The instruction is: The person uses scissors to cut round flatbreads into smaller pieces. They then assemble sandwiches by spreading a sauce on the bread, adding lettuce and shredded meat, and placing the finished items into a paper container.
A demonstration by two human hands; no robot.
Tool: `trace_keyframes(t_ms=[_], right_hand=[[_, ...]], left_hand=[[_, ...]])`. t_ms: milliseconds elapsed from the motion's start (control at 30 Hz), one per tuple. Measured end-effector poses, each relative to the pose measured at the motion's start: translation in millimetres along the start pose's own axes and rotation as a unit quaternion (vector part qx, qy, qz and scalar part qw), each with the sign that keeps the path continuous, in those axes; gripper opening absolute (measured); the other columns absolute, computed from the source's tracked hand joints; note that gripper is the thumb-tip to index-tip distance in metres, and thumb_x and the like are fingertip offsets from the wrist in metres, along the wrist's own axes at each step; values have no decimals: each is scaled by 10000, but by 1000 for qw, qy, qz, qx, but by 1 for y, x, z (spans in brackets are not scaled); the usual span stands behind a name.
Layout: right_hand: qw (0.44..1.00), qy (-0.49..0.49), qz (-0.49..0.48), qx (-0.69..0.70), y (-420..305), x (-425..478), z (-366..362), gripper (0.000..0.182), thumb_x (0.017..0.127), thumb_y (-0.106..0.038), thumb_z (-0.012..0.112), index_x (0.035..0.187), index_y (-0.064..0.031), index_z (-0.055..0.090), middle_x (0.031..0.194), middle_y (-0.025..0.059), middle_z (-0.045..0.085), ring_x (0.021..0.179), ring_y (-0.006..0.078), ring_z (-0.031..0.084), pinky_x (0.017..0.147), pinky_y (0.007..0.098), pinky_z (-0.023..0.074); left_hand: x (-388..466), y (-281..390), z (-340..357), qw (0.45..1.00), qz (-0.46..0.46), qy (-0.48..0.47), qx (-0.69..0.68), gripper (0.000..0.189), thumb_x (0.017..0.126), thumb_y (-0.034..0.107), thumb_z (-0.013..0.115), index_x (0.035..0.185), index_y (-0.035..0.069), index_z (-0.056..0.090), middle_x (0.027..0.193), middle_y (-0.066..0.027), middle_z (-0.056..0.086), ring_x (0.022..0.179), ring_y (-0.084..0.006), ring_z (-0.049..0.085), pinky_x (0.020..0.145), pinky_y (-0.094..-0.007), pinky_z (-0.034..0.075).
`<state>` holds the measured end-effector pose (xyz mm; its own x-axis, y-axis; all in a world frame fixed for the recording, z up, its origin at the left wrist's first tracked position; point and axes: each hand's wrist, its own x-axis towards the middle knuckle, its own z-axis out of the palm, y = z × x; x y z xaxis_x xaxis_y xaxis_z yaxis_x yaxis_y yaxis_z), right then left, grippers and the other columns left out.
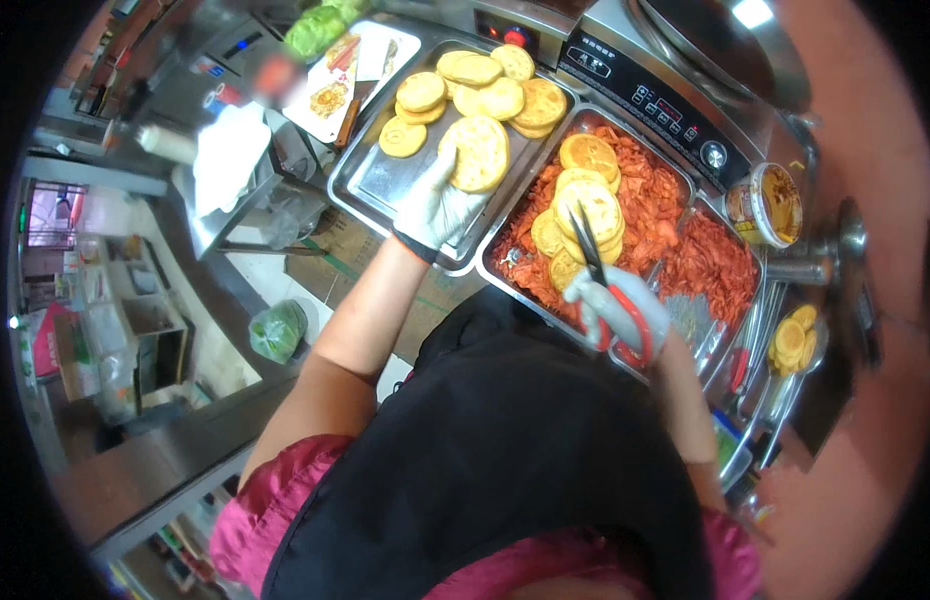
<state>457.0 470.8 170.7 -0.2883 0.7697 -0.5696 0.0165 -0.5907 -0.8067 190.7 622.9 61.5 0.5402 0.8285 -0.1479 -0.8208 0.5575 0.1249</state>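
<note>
My gloved left hand (435,206) grips a round, browned flatbread (476,154) over a metal tray (375,184). Other flatbreads (476,71) lie heaped at that tray's far end. In my gloved right hand (626,304) is a pair of red-handled scissors (594,251). Their dark blades point at a pile of flatbreads (587,210), overlapping it in view; whether they touch it I cannot tell. This pile rests on red, sauced meat pieces (645,184) filling a second metal tray (486,259).
An induction cooker's control panel (652,105) stands behind the trays. On the right are an open plastic tub (765,206), a tray of shredded red meat (712,259) and a bowl of small flatbreads (793,341). Lettuce (315,31) and a wooden-handled tool (348,124) lie back left.
</note>
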Motion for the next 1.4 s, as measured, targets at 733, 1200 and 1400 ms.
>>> trace_keyframes(t_ms=[733,1200,1400], right_hand=[[992,-126,-13,-27,-23,3,-2,445,1009,-477,591,996,-33,614,703,-8,573,536,78,561,536,213,474],[993,-53,-105,7,-17,11,9,451,1085,-380,447,944,16,609,571,3,521,484,92,520,473,224,428],[988,-81,-126,-24,-19,8,1,420,1085,-337,454,945,21,623,597,18,571,466,85,508,446,225,408]], left_hand=[[-27,-45,46,980,51,-67,179,516,990,106,628,1446,-15,421,1395,-189,567,1292,-295,580,1093,-428,504],[-26,-77,49,966,69,-39,248,604,934,162,725,1440,31,422,1349,-129,591,1251,-242,600,1075,-392,498],[-24,-49,46,930,22,-48,364,491,929,74,699,1363,-13,487,1296,-145,632,1195,-222,635,1031,-371,527]])
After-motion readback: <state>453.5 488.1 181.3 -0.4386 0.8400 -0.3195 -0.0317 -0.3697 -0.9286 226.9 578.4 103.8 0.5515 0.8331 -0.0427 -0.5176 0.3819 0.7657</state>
